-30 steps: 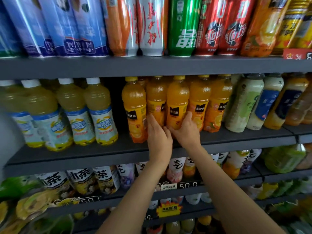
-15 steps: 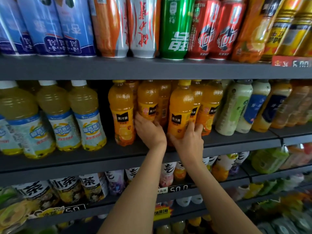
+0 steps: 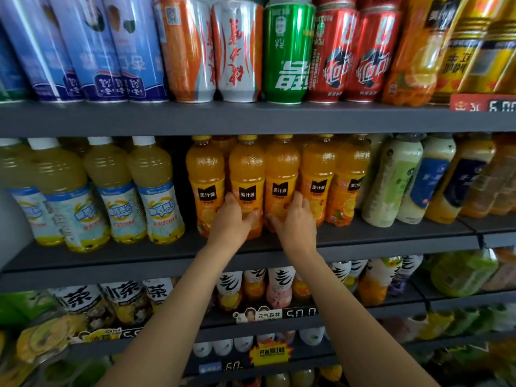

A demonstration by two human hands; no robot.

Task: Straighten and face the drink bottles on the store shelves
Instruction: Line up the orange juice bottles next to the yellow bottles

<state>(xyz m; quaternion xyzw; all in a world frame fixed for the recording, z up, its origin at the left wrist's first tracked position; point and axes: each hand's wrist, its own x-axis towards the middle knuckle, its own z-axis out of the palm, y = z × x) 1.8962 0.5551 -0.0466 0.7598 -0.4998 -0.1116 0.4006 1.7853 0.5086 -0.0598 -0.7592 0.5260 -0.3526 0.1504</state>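
Head view: five orange juice bottles are seen upright in a front row on the middle shelf (image 3: 363, 241), black label patches turned forward. The second orange bottle (image 3: 247, 174) is gripped low on its body by the left hand (image 3: 231, 219), whose fingers are curled round the bottle's left side while the thumb is pressed across its front. The third orange bottle (image 3: 282, 171) is gripped by the right hand (image 3: 296, 222), with fingers wrapped round its right side and the thumb laid on the lower front. The two held bottles are touching each other, and the thumbs are nearly met between them.

Just left of the left hand's grip, the first orange bottle (image 3: 205, 174) is touched by the held one. Just right of the right hand's grip, the fourth orange bottle (image 3: 318, 174) and fifth orange bottle (image 3: 350, 177) are lined up side by side. Further left of the grips, beyond a dark gap, pale yellow bottles (image 3: 153, 188) with white caps are stood tilted. Further right, cream bottles (image 3: 396, 180) are leaned leftward. Above the grips, drink cans (image 3: 287, 51) are ranged along the upper shelf. Below the grips, tea bottles (image 3: 280, 286) are kept on a lower shelf behind a price tag (image 3: 279, 314).
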